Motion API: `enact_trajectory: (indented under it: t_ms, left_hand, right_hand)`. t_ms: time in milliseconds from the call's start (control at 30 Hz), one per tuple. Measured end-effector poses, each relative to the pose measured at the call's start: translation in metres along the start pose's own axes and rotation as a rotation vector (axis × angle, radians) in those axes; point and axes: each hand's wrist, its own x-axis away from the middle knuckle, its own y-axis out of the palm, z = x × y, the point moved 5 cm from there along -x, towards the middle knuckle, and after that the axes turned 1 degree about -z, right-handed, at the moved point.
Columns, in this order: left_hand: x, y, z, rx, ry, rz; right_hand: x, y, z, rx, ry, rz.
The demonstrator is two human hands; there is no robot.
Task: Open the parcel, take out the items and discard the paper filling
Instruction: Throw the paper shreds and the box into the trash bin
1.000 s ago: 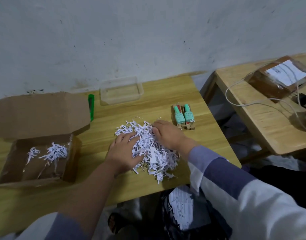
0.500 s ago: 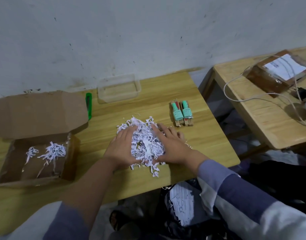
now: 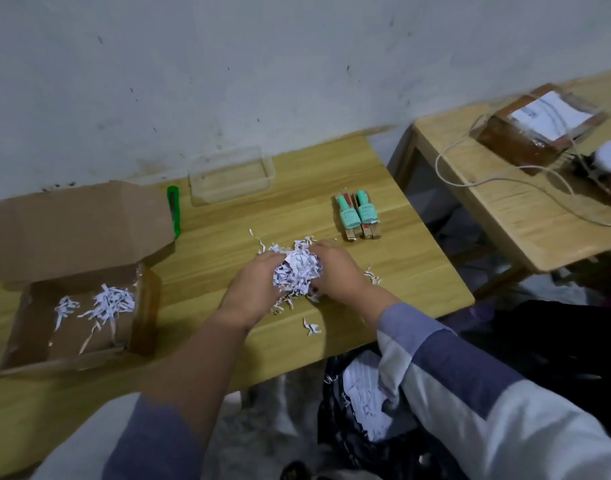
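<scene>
A clump of white shredded paper filling (image 3: 297, 270) is squeezed between my left hand (image 3: 254, 289) and my right hand (image 3: 337, 271) just above the wooden table (image 3: 228, 237). A few loose shreds (image 3: 311, 328) lie on the table under and beside my hands. The open cardboard parcel (image 3: 79, 306) sits at the left, its flap folded back, with some shreds (image 3: 110, 304) left inside. Two small teal bottles (image 3: 356, 214) in brown packaging lie side by side beyond my right hand.
A black bag (image 3: 352, 427) holding shredded paper stands on the floor below the table's front edge. A clear plastic tub (image 3: 232, 174) and a green cutter (image 3: 173, 211) lie near the wall. A second table at the right carries a taped parcel (image 3: 539, 133) and a white cable (image 3: 487, 181).
My hands have drawn together, gathering the spread-out heap of shreds into a tight clump between them. A few shreds stayed behind on the table.
</scene>
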Motion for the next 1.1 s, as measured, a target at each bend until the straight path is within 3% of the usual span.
enact_trajectory:
  t_ms: [333, 633, 833, 1100]
  left_hand:
    - [0.02, -0.025, 0.08, 0.069, 0.236, 0.079]
    - [0.078, 0.055, 0.182, 0.144, 0.472, -0.196]
    - [0.098, 0.148, 0.185, 0.163, 0.439, -0.399]
    - [0.08, 0.322, 0.111, 0.103, 0.181, -0.566]
  right_hand:
    - [0.081, -0.081, -0.012, 0.03, 0.078, 0.255]
    - [0.226, -0.088, 0.052, 0.05, 0.373, 0.32]
    - [0.282, -0.036, 0.113, -0.078, 0.521, 0.233]
    - [0.292, 0.119, 0.257, -0.324, 0.796, 0.062]
